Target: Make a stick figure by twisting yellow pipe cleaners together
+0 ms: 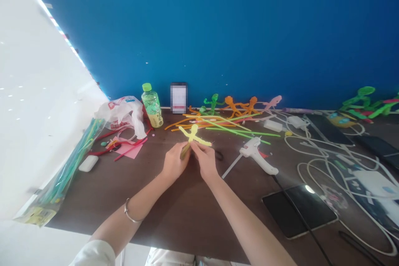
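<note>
Both hands meet over the middle of the dark brown table [187, 212]. They pinch a small yellow pipe-cleaner figure [193, 136] with a round head and two outstretched arms. My left hand [173, 163] is closed on the figure's lower part, and a thin bracelet sits on that wrist. My right hand [204, 158] is closed on it from the right side. Loose yellow, orange and green pipe cleaners [230, 126] lie just beyond the hands.
A white glue gun [257, 153] lies right of the hands. A green bottle [152, 110], plastic bag [123, 114], pipe-cleaner pack [67, 166] and pink paper [129, 149] sit left. Finished figures [241, 106] line the blue wall. Phones [299, 210] and white cables [327, 149] fill the right.
</note>
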Motion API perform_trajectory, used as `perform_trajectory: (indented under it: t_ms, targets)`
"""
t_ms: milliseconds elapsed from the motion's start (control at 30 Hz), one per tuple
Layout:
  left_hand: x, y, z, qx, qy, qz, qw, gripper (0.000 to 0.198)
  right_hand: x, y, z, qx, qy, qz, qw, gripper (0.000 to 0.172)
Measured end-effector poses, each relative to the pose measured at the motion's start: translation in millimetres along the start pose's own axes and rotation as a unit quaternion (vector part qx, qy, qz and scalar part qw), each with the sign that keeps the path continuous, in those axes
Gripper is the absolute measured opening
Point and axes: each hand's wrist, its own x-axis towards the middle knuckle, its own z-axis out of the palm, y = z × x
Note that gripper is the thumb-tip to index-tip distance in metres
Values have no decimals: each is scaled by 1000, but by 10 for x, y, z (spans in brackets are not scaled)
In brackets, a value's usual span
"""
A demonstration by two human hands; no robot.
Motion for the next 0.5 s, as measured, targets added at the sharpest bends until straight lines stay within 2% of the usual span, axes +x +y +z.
perform_trajectory:
  t_ms: [133,233,333,433,500]
  targets:
    - [22,-48,-11,60,-22,18,998,18,-72,-7,36,-108,45,-52,992,27]
    - [57,-6,-35,41,-33,-24,998,22,-127,-26,74,-177,38,-93,979,25]
    - [92,38,-47,-52,-23,-100,993,22,-129,-28,84,-193,18,-133,972,25]
    - [121,34,-31,-213,-22,-199,956,20,-62,-12,41,-155,-14,-136,978,22]
    - [137,9,-12,-343,-27,-261,902,22,0,-3,-8,-134,-32,-127,982,20]
